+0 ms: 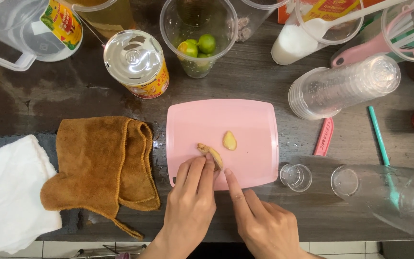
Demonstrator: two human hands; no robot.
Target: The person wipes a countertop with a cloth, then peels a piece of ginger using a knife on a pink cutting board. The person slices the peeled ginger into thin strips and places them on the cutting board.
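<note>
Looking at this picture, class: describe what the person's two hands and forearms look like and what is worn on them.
Both the left hand and the right hand are bare: no gloves, rings, watch or sleeves show. The fingers are slim with short, plain nails.

a tan ginger piece point(210, 154) lies flat on the pink cutting board point(245, 120), a pale cut slice point(229, 140) just beside it.

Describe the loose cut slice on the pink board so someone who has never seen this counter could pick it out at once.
Start at the pink cutting board in the middle of the dark counter. Near its centre lies a small pale yellow slice, alone and untouched. Unlike the longer, brownish piece beside it, pinched by the left hand, it is oval, smooth and lies free.
</note>
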